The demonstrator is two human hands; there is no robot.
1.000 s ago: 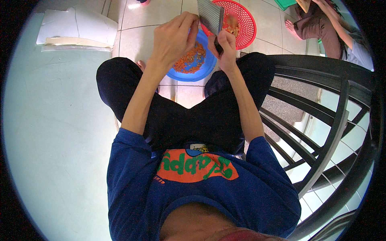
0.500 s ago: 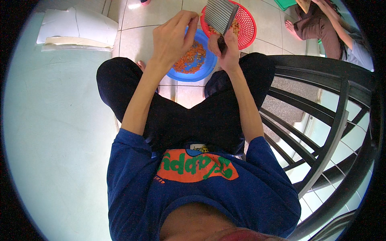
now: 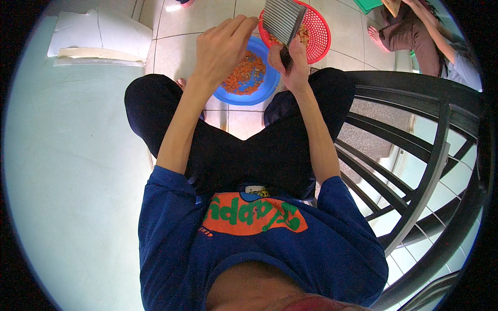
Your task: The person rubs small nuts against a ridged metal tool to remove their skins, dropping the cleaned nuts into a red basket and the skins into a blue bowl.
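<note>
My right hand [image 3: 295, 66] is closed round the dark handle of a crinkle cutter [image 3: 282, 22]. Its ridged metal blade points up and away from me, above the red colander. To its left, my left hand [image 3: 222, 49] is raised over the blue basin [image 3: 243, 101], fingers bent and drawn together near the blade's left edge. Whatever those fingertips hold is hidden behind the hand. Small chopped orange pieces [image 3: 246, 72], with some paler bits among them, lie in the basin. Light brown and orange pieces [image 3: 304, 35] show in the red colander [image 3: 322, 36], partly behind the blade.
Black railing bars [image 3: 399, 137] rise close on my right, with a grey step [image 3: 378, 122] beyond. At the far right another person [image 3: 428, 41] sits holding a wooden board [image 3: 392, 7] beside a green container [image 3: 367, 4]. A white sheet [image 3: 98, 36] lies at the left.
The fingers of my left hand have shifted slightly and straightened toward the blade's edge. The cutter and the blue basin have moved very slightly left.
</note>
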